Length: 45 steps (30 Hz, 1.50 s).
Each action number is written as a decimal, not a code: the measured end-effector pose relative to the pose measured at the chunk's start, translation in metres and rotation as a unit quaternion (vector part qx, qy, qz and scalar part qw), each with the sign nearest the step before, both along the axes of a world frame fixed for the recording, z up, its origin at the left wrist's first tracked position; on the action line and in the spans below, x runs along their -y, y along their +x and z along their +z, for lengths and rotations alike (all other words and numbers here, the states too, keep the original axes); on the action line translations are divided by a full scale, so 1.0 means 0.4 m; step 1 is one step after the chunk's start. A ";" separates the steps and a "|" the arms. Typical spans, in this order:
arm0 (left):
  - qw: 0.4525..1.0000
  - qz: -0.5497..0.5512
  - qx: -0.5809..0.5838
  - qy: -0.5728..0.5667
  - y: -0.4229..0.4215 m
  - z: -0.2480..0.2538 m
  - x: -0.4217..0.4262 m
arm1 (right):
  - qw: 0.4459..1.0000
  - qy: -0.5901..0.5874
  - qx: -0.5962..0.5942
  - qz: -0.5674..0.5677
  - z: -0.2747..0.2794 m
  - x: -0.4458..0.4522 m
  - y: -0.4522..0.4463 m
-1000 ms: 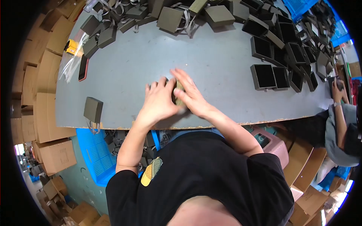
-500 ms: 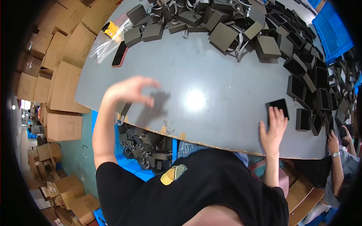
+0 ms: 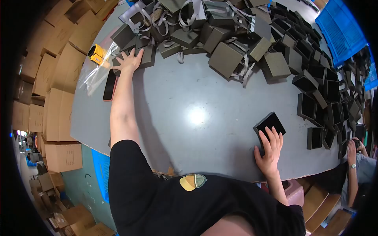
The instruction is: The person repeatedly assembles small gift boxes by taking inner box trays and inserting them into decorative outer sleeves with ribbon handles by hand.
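My left hand (image 3: 129,63) reaches far forward, fingers spread over a dark grey lidded box (image 3: 147,55) at the left end of a pile. Whether it presses on the box or hovers just above it is hard to see. Nearer to me on the right, my right hand (image 3: 269,153) has its fingers over the near wall of an open black box (image 3: 271,122), which lies tilted to my view on the grey table (image 3: 189,149). The thumb sits at the box's near left side.
Grey boxes with ribbon loops (image 3: 226,59) are heaped at the back. Open black boxes (image 3: 315,137) crowd the right side. A phone (image 3: 110,86), a yellow item (image 3: 97,54) and clear plastic lie at left. Blue crates (image 3: 340,31) and cartons (image 3: 65,94) surround the table; another person's hand (image 3: 351,151) is at far right.
My left hand has gone from above the table's near left edge forward to the pile. My right hand and the open box have shifted left, the box turning. The view has tipped forward.
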<state>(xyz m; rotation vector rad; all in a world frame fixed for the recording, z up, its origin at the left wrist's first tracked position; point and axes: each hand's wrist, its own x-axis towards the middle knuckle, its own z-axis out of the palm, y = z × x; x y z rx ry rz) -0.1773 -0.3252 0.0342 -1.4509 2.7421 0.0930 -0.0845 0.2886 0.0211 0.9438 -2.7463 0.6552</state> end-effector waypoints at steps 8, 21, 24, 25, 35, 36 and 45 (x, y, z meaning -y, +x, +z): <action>0.989 -0.147 -0.031 -0.006 0.174 -0.044 -0.249 | 1.000 -0.016 0.005 0.006 0.007 0.003 0.000; 0.954 -0.283 -0.096 0.025 0.424 0.127 -0.823 | 0.998 -0.038 -0.017 0.042 0.056 -0.058 -0.029; 0.961 -0.275 -0.031 0.024 0.455 0.104 -0.914 | 0.999 -0.016 0.029 0.039 0.018 -0.065 -0.070; 0.946 -0.311 -0.064 0.066 0.468 0.079 -0.904 | 0.998 -0.023 0.046 0.045 0.021 -0.068 -0.079; 0.813 -0.487 -0.154 0.281 0.560 0.067 -0.790 | 0.994 -0.052 0.059 0.079 0.020 -0.094 -0.006; 0.811 -0.479 -0.158 0.297 0.557 0.068 -0.783 | 0.993 -0.059 0.061 0.076 0.018 -0.095 -0.001; 0.720 -0.344 -0.251 0.548 0.556 0.061 -0.754 | 0.992 -0.070 0.075 0.074 0.014 -0.108 0.010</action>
